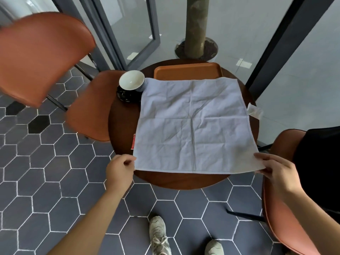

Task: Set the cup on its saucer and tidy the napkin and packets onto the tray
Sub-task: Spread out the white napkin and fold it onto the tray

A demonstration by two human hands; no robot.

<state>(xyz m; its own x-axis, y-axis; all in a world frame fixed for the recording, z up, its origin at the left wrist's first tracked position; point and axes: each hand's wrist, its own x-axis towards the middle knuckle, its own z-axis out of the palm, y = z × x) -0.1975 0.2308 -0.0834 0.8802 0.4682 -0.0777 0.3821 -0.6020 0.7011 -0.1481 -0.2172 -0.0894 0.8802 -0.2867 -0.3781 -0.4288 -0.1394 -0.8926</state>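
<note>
A pale blue napkin [193, 124] lies spread open and creased over most of the round wooden table [176, 179]. My left hand [119, 168] pinches its near left corner. My right hand [276, 170] pinches its near right corner. An orange tray [187, 70] sits at the table's far side, its near part under the napkin's far edge. A white cup [131, 80] stands on a dark saucer [125, 95] at the far left. A red packet [134, 142] peeks out at the napkin's left edge. A white packet [254, 111] pokes out at the right edge.
An orange chair [42, 56] stands to the left with its seat [88, 105] against the table. Another orange chair [287, 208] with a black item on it is at the right. A tree trunk [196, 26] and glass panels stand beyond. My shoes are on the hexagon-tiled floor.
</note>
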